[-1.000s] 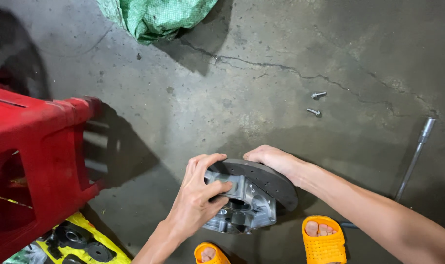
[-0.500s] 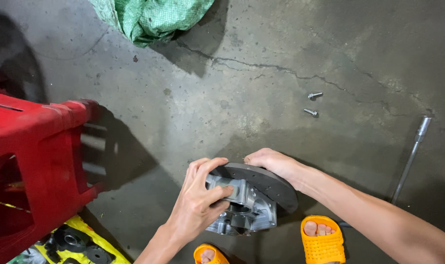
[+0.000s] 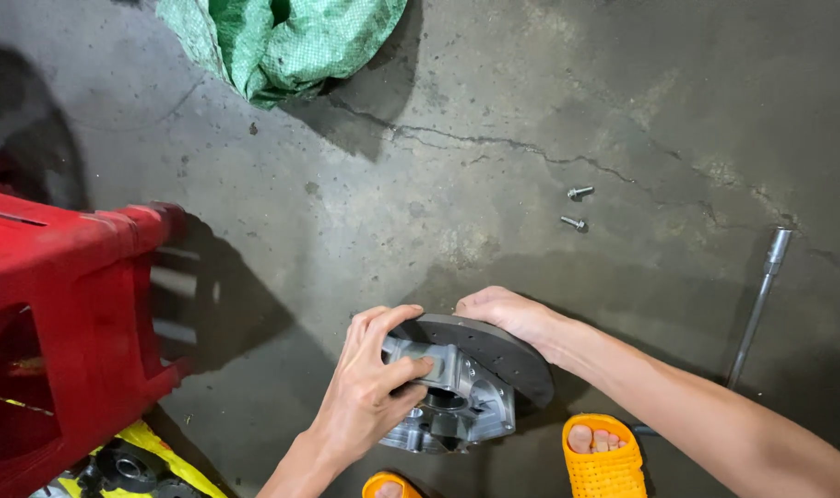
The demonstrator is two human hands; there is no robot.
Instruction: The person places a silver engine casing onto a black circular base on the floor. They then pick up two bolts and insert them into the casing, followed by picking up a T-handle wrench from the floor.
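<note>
On the concrete floor [image 3: 254, 231] at your far left stands a red plastic stool [image 3: 60, 332], with dark round parts on a yellow sheet [image 3: 153, 452] just below it and a green woven sack [image 3: 282, 37] lying further up. Moving right, your left hand [image 3: 369, 392] is curled over the silver cast-metal housing [image 3: 457, 406], thumb and fingers clamped on its near side, so it grips the part rather than lying flat. Capping that housing is a dark grey curved pad [image 3: 494, 355], and your right hand [image 3: 503, 314] rests pressed on the pad's upper edge, fingers closed over it. You seem to be seating or lifting the pad on the housing; which of the two I cannot tell from this angle. Either way, the next move calls for a steady left grip while the right guides the pad squarely. Further right lie two loose bolts [image 3: 577, 207] well apart from the work, then a long metal rod [image 3: 757, 309]. Your orange sandals [image 3: 603, 461] sit just beside the housing.
</note>
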